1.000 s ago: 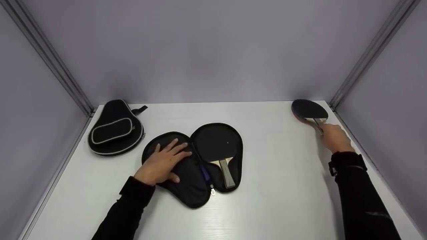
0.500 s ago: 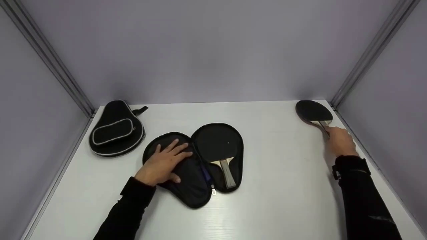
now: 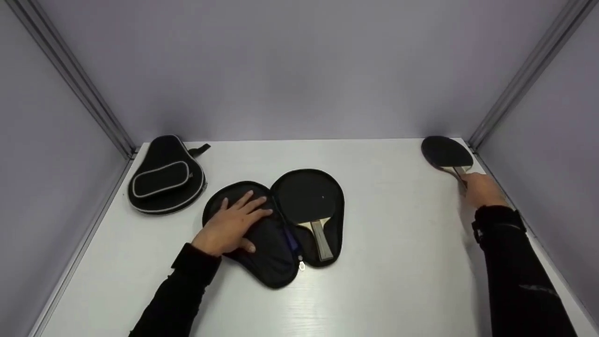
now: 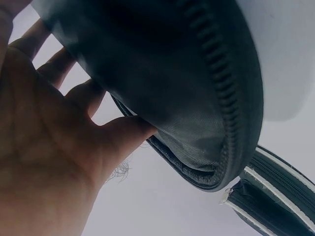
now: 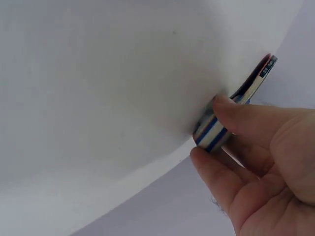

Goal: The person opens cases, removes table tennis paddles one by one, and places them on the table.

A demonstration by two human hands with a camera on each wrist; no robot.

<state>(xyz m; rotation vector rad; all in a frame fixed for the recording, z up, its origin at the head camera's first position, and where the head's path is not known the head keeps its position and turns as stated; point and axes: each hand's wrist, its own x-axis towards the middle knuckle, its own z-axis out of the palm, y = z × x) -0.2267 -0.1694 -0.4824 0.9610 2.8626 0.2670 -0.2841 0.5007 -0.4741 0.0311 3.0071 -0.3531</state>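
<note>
Since a second ago, the right hand (image 3: 484, 189) has drifted a little further right with its bat (image 3: 447, 150), toward the side wall (image 3: 552, 154), while the left hand (image 3: 229, 229) has stayed where it was. Nearest are two black sleeves (image 3: 522, 276), the left arm slanting inward from the lower edge and the right one reaching up along the right side of the white table (image 3: 388, 224). The left hand lies palm down on the left half of an unfolded black case (image 3: 266, 262), its fingers spread and fairly straight, thumb held apart from them; the left wrist view shows the thumb tip against the dark fabric. A light zip pull (image 3: 302, 266) hangs at the case's near end, beside the fold. In the right half rests a second bat (image 3: 309, 201), black face up, handle toward the person. Farther off, the right arm is extended and the hand pinches the first bat by its handle, thumb on one side and fingers on the other, as the right wrist view shows; its black blade points away, near the far right corner. At far left sits a black bag (image 3: 157, 201) with pale piping, its strap (image 3: 200, 150) sticking out rightward. Behind everything stands a plain greyish wall (image 3: 299, 70).
</note>
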